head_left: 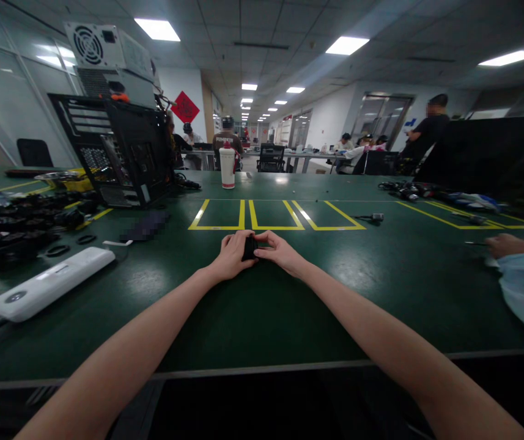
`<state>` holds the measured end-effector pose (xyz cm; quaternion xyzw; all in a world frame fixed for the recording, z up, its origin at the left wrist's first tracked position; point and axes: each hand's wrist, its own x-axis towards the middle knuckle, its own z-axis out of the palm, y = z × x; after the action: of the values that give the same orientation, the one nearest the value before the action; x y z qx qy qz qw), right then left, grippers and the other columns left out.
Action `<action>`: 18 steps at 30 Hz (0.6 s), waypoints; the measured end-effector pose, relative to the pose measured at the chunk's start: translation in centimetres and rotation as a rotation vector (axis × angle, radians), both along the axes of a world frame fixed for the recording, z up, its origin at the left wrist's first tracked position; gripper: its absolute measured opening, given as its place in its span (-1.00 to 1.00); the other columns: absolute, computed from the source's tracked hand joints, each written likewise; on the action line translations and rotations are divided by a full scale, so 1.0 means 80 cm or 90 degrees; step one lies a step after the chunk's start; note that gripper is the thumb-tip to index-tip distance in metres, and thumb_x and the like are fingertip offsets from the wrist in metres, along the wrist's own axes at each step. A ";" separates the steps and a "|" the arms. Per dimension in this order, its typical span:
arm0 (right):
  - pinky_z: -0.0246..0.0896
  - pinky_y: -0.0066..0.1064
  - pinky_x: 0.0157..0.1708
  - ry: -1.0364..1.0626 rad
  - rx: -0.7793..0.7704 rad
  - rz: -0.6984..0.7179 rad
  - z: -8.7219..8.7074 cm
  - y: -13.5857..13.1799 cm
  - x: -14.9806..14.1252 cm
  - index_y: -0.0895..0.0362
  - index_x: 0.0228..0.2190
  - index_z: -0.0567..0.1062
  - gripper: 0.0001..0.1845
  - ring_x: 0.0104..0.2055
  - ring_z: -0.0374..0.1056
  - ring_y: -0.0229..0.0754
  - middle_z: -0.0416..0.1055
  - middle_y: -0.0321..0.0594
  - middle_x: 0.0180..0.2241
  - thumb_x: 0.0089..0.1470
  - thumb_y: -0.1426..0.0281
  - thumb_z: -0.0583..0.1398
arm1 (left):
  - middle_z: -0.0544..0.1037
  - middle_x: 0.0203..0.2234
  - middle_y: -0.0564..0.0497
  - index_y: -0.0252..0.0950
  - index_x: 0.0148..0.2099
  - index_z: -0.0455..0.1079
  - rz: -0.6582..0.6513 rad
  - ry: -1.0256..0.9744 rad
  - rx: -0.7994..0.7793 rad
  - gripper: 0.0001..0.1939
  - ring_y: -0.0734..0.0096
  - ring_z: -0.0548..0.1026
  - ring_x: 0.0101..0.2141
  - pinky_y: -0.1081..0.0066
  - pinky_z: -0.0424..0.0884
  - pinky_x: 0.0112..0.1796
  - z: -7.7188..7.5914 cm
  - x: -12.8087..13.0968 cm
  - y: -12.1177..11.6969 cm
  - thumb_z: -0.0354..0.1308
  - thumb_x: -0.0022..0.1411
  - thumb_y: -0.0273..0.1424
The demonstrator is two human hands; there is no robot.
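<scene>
Pinching a small black object (249,248) are left hand (231,256) and right hand (280,252). Just beyond it, yellow tape (280,228) is lying.

Grips: two in play, left grip (233,255) and right grip (277,252)
Small black part (249,248): one, just the one
Co-worker's hand (509,245): a single one on the tally
Green table (234,318): one
Middle yellow tape outlines (280,228): three, count them!
White tumbler (227,170): one, standing solo
Computer case (126,150): one big one
Power-supply boxes (106,46): two, a stacked pair
White power strip (53,284): one
Black rings (57,250): a pair, two
Black-handled tool (377,217): one
Red diamond wall sign (185,107): one large one
Large ceiling panels (346,45): three whole; smaller ones, too deep to count
Left-side black parts (14,217): oh, too jumbled to call
</scene>
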<state>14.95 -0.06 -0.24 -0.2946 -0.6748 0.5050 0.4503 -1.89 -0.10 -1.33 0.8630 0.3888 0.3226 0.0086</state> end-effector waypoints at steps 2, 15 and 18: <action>0.12 -0.27 -0.08 -0.014 -0.006 -0.018 0.000 -0.001 0.000 0.11 -0.32 0.35 -0.70 -0.14 0.24 -0.23 0.32 -0.26 -0.25 -0.20 0.37 0.23 | 0.21 -0.07 -0.06 -0.20 0.03 -0.07 -0.003 0.000 -0.001 -0.42 0.21 0.19 -0.02 0.17 0.03 -0.03 0.001 -0.001 0.000 0.11 0.00 -0.33; 0.15 -0.24 -0.11 -0.047 -0.062 -0.027 0.005 -0.002 -0.002 0.15 -0.28 0.36 -0.67 -0.17 0.26 -0.21 0.32 -0.19 -0.20 -0.18 0.35 0.22 | 0.20 -0.07 -0.06 -0.20 0.02 -0.06 -0.007 0.008 -0.013 -0.45 0.23 0.19 -0.03 0.18 0.02 -0.02 0.006 -0.001 -0.005 0.10 0.01 -0.36; 0.15 -0.26 -0.11 -0.042 -0.010 -0.011 0.004 -0.003 0.000 0.12 -0.31 0.34 -0.66 -0.14 0.24 -0.21 0.32 -0.23 -0.23 -0.23 0.38 0.25 | 0.20 -0.07 -0.06 -0.20 0.02 -0.06 -0.005 0.006 -0.014 -0.44 0.22 0.19 -0.02 0.17 0.02 -0.02 0.006 -0.001 -0.005 0.11 0.00 -0.37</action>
<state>14.98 -0.28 0.04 -0.3201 -0.6829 0.4963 0.4299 -1.99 -0.49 -0.86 0.8659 0.3888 0.3142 0.0175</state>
